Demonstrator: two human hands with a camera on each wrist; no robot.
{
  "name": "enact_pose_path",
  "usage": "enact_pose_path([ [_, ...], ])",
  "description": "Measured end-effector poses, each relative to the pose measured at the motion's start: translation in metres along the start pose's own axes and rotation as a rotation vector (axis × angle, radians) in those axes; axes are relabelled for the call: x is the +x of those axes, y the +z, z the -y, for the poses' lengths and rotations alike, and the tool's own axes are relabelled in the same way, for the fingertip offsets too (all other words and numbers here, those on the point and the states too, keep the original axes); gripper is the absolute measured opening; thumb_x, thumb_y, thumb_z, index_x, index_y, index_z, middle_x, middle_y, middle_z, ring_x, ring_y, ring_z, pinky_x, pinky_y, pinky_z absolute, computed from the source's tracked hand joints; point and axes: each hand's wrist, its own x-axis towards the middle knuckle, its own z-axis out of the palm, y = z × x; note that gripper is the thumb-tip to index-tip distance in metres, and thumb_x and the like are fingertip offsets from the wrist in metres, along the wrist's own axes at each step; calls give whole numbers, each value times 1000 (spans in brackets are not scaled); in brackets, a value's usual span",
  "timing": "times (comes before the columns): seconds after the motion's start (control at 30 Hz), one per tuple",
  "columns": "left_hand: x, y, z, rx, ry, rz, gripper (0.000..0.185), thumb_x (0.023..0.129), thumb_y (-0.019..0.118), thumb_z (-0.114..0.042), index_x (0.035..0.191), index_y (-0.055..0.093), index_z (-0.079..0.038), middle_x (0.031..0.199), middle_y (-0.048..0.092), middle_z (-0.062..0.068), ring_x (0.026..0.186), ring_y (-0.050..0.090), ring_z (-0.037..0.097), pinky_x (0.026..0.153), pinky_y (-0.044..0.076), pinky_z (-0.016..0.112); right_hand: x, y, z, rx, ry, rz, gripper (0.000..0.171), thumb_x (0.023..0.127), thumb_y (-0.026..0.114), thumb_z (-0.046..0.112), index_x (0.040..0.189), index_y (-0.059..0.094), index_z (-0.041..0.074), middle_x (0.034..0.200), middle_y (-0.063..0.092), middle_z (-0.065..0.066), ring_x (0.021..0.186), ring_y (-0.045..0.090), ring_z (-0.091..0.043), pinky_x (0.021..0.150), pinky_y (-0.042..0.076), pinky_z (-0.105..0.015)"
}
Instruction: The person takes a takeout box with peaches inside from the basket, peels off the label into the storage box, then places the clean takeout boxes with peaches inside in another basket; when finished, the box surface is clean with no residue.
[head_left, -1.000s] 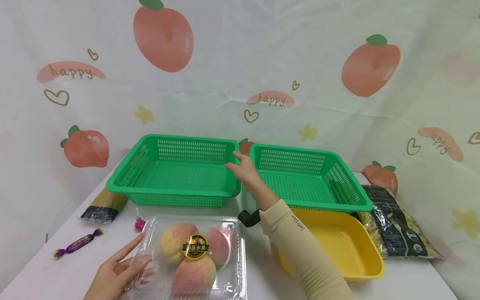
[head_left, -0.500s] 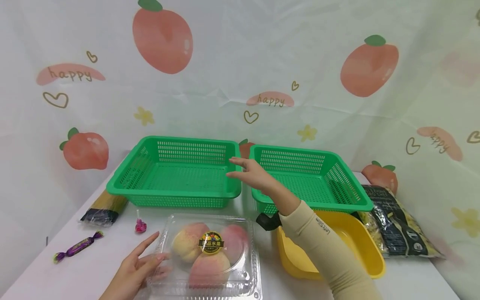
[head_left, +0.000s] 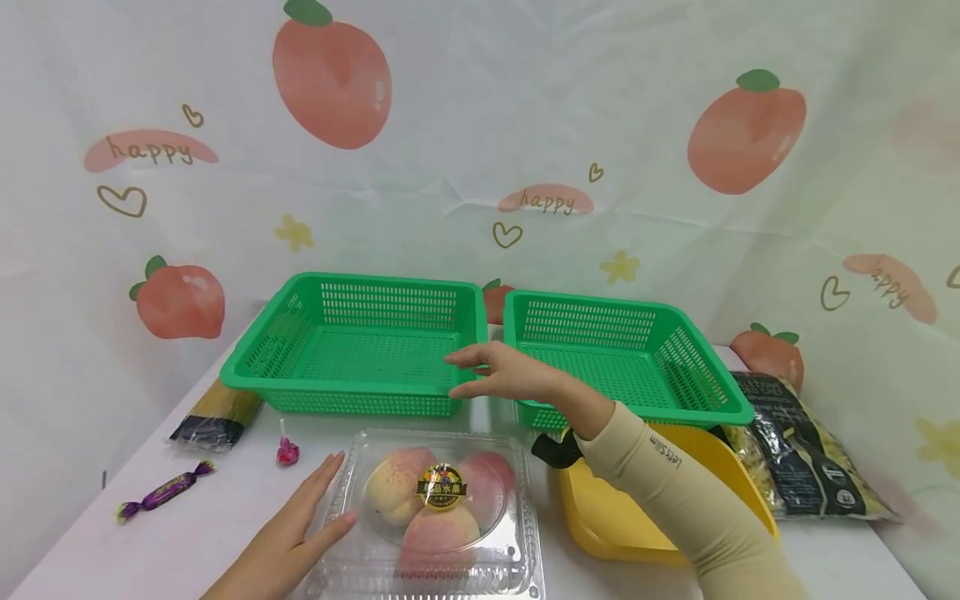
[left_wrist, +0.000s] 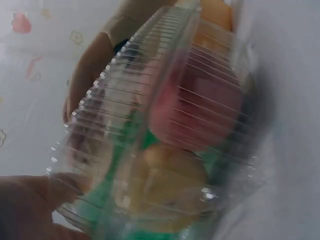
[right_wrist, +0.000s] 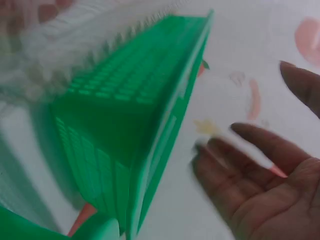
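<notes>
A clear plastic clamshell box (head_left: 502,575) with a black label lies at the front of the table, and peaches (head_left: 438,542) show through its lid. At its left side is my left hand (head_left: 288,533), thumb and forefinger fairly straight against the edge; the remaining fingers are mostly hidden. In the left wrist view that hand (left_wrist: 35,205) appears at the lower left beside the box's ribbed wall. My right hand (head_left: 506,371) hovers with nothing in it, fingers loosely spread, in front of the gap between two green baskets. The right wrist view shows its palm (right_wrist: 280,205) and parted fingers.
The left green basket (head_left: 352,385) and right green basket (head_left: 637,412) stand behind. A yellow tub (head_left: 630,533) is under my right forearm. Around them lie a dark pasta bag (head_left: 813,467), a spaghetti packet (head_left: 217,417), a lollipop (head_left: 288,451) and a purple wrapped candy (head_left: 167,492).
The peach box has slid to the right, with my left hand moving along at its side. My right hand has come down and nearer, away from the left basket's rim.
</notes>
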Motion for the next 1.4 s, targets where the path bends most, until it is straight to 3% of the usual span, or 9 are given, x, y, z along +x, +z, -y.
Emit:
enact_pose_path([
  [0.13,8,0,-8,68,174,-31,71,92,57,-32,150,21,-13,153,16,25,136,21,49,95,26,73,0,10,5,-51,-115,130,47,87,66,16,130,53,2,135,51,-13,121,52,-25,104,43,-34],
  [0.27,20,4,-16,11,185,-22,71,93,56,-32,150,18,-15,154,7,25,136,16,51,95,23,74,1,20,11,-159,-176,260,45,85,68,14,126,56,0,121,60,-14,106,59,-21,93,50,-24],
  [0.4,32,12,-23,-87,154,-9,70,95,53,-28,150,14,-10,155,-2,23,137,7,53,96,16,76,3,28,17,-211,-137,333,41,83,70,12,122,61,4,110,64,-9,97,61,-14,83,51,-16],
  [0.6,41,23,-31,-140,130,-6,69,95,50,-28,151,12,-12,155,-7,21,137,1,53,96,12,77,9,32,19,-277,-86,384,33,80,72,7,112,66,5,98,67,-3,84,60,-2,77,50,-12],
  [0.7,43,25,-33,-91,160,-17,69,96,49,-28,150,13,-6,156,-4,21,139,0,51,101,10,74,11,32,17,-274,-83,407,25,80,70,3,105,68,3,95,68,-5,82,60,-1,77,50,-12],
  [0.87,44,25,-34,40,242,-16,64,97,48,-26,145,20,4,156,8,15,142,-4,43,115,-8,49,15,35,13,-259,-102,431,14,81,67,-1,95,68,3,88,69,-6,75,58,1,73,51,-13],
  [0.93,44,24,-33,78,252,-5,63,97,47,-28,145,21,3,157,11,12,143,-4,41,116,-4,49,17,37,10,-261,-113,431,12,81,67,-2,91,68,3,85,68,-5,71,57,2,70,50,-13],
  [1.1,47,23,-30,72,253,7,63,97,47,-30,145,22,1,157,12,9,143,1,41,105,13,69,19,40,7,-248,-85,422,8,80,67,-4,84,66,3,76,64,-2,66,55,0,63,50,-14],
  [1.4,51,24,-24,-33,271,18,60,97,47,-26,145,24,2,157,13,10,142,-1,42,101,9,73,16,40,6,-279,-72,425,5,79,68,-3,80,65,1,71,62,0,63,53,1,62,48,-12],
])
